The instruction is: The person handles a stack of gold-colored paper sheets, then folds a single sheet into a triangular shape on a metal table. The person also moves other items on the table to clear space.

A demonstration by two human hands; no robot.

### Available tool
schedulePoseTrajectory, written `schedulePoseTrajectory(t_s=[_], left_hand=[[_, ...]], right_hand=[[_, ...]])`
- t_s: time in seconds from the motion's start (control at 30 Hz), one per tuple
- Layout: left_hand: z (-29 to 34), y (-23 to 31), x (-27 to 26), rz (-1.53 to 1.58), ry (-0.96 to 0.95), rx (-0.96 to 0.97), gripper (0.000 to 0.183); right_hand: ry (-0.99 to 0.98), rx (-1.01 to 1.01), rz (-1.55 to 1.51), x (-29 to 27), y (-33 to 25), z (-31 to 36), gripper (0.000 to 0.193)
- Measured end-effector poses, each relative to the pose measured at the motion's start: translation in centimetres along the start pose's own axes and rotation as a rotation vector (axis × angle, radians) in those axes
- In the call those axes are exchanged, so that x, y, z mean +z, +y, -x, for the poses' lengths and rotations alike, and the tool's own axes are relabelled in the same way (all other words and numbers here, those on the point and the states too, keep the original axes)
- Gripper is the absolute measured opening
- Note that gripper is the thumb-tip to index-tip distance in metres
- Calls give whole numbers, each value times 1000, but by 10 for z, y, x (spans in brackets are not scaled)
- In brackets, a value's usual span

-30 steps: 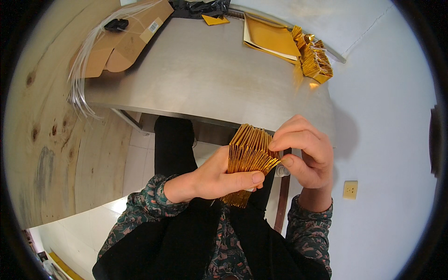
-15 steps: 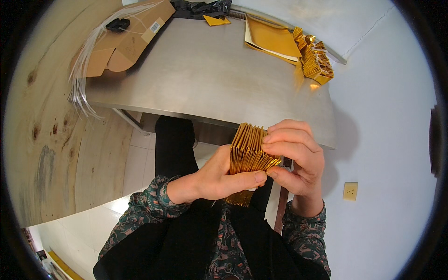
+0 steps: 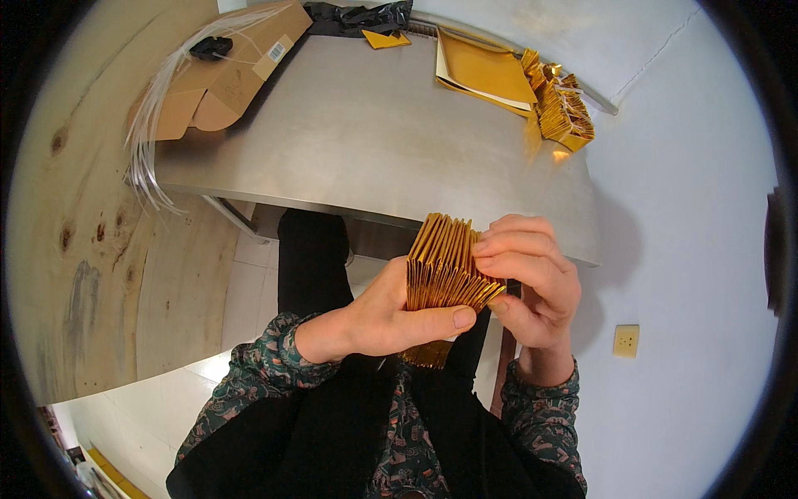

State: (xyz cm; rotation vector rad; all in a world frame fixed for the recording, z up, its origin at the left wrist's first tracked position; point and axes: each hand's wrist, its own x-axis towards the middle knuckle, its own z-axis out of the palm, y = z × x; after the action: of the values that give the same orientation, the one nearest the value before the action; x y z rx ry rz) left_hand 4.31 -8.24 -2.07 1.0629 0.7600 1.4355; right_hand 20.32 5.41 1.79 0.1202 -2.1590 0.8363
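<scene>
A thick stack of folded gold foil paper (image 3: 449, 262) is held up over my lap, just short of the table edge. My left hand (image 3: 386, 312) is closed around its left and lower side, with the thumb laid along the front. My right hand (image 3: 532, 279) pinches the stack's right end between fingers and thumb. The folds fan out toward that hand. Below the left thumb, more gold folded paper (image 3: 426, 355) shows under the stack; whether it joins the held stack I cannot tell.
A metal table (image 3: 357, 125) stretches ahead. Flat gold sheets (image 3: 486, 71) lie at its far right, beside tied bundles of folded gold paper (image 3: 565, 112). On the left are a cardboard piece (image 3: 224, 91) and white plastic strips (image 3: 143, 150). A wall (image 3: 690, 208) rises at right.
The stack's right end has shifted slightly right with my right hand, and its folds are spread a little wider. My left hand has barely moved and keeps its hold.
</scene>
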Motion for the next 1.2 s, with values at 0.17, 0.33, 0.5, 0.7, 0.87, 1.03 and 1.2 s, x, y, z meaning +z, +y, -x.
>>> schedulePoseTrajectory(t_s=[0.17, 0.33, 0.5, 0.7, 0.87, 1.03, 1.2], left_hand=[[-1, 0, 0, 36, -17, 9, 30], [0, 0, 2, 37, -53, -12, 33], [2, -2, 0, -67, -62, 0, 39], [2, -8, 4, -19, -63, 59, 45], [35, -21, 18, -4, 55, 67, 50], [75, -36, 9, -84, 27, -109, 49], [88, -41, 9, -49, -92, -130, 50]], right_hand=[[-15, -1, 32, -1, 2, 0, 32], [-48, -12, -38, 0, 7, -2, 32], [-10, 29, -40, 2, 8, 1, 41], [-33, -16, -82, 13, 13, 4, 46], [-29, 112, -233, 42, -2, 26, 44], [-81, 158, -253, 66, -12, 53, 42], [-57, 178, -302, 78, -20, 69, 42]])
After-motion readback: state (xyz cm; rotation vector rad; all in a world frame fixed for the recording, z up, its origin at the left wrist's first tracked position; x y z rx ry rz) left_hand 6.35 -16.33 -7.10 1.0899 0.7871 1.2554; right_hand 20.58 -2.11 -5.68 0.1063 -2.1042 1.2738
